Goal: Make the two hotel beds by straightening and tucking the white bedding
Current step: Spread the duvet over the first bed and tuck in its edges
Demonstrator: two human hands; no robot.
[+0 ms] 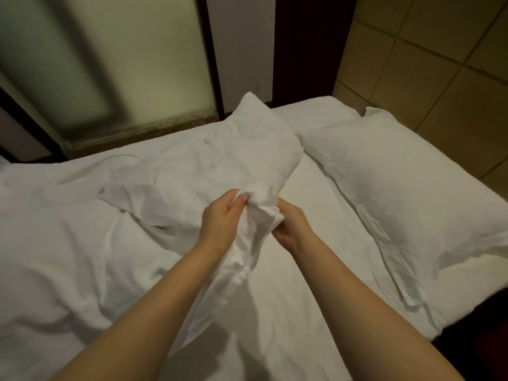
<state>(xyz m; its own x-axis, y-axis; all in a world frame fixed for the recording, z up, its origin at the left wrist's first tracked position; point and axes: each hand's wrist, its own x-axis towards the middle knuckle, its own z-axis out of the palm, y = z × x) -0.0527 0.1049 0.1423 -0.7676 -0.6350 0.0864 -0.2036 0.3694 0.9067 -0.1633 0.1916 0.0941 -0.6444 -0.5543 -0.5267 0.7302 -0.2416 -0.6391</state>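
A rumpled white duvet point(82, 221) covers the left half of the bed and rises in a bunched peak at the middle. My left hand point(220, 215) grips a gathered fold of this duvet from the left. My right hand point(291, 226) grips the same bunch from the right, just below the knot of cloth. Both hands hold the fabric lifted above the bare white sheet point(310, 204). A white pillow point(398, 185) lies flat at the right, at the head of the bed.
A frosted glass panel point(110, 64) in a dark frame stands behind the bed. A tan tiled wall point(439, 50) runs behind the pillow. The bed's near right edge drops to dark floor point(467, 339).
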